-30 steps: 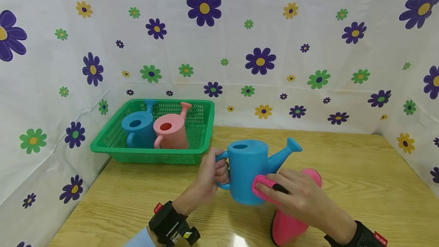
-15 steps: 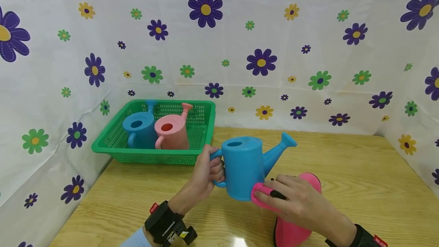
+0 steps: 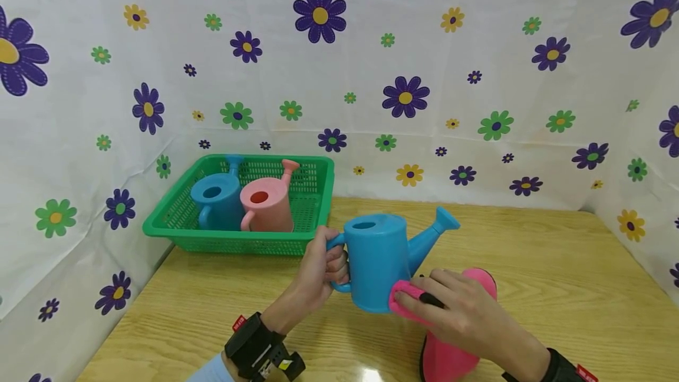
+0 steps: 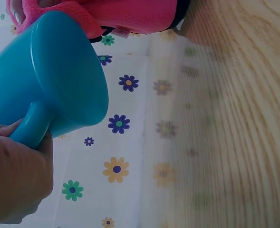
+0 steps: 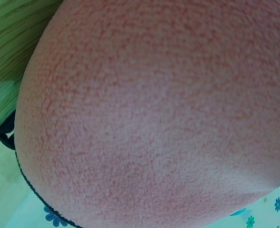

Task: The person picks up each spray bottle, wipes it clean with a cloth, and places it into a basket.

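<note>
My left hand [image 3: 320, 267] grips the handle of a blue watering can [image 3: 375, 264], holding it up off the table with its spout to the right. In the left wrist view the base of the blue watering can [image 4: 73, 71] faces the camera. My right hand [image 3: 456, 311] pinches a fold of a pink plush cloth [image 3: 451, 358] with dark edging and presses it to the can's lower right side. The rest of the cloth hangs below and behind that hand. In the right wrist view the pink cloth [image 5: 149, 114] fills most of the picture.
On the wooden table [image 3: 557, 276] at the back left stands a green basket [image 3: 239, 243]. Inside it are another blue watering can [image 3: 220, 211] and a pink watering can [image 3: 270, 211]. A white flowered sheet [image 3: 361, 164] hangs behind and at both sides.
The blue can has shifted slightly left and up, its spout a little more raised. The cloth has slid down from the can's side to near its bottom edge.
</note>
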Demonstrator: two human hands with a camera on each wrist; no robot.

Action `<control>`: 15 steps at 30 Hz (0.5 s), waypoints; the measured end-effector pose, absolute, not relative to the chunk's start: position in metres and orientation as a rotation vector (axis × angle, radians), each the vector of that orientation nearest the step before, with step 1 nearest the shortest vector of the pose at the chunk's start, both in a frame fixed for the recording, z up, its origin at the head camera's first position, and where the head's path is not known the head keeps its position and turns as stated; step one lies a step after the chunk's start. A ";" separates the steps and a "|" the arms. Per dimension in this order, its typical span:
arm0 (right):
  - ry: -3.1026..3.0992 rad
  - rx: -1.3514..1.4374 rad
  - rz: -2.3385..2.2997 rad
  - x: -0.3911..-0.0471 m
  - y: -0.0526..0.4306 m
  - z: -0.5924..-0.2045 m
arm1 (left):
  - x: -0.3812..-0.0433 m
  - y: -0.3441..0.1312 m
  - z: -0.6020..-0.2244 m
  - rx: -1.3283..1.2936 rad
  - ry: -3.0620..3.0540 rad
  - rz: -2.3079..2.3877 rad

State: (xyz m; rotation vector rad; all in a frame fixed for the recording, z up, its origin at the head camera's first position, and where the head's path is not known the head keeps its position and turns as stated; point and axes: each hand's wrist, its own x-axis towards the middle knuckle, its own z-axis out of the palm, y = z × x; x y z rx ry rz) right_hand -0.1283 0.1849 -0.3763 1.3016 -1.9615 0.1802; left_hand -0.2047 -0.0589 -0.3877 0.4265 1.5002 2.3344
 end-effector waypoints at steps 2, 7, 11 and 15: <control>-1.945 1.292 0.183 -0.129 0.184 -0.376 | -0.204 -0.059 -0.388 0.435 1.505 2.328; -1.912 1.277 0.190 -0.129 0.184 -0.376 | -0.204 -0.057 -0.390 0.451 1.514 2.325; -1.892 1.262 0.188 -0.129 0.184 -0.376 | -0.203 -0.056 -0.391 0.452 1.521 2.317; -1.875 1.243 0.188 -0.130 0.184 -0.376 | -0.203 -0.055 -0.392 0.456 1.525 2.300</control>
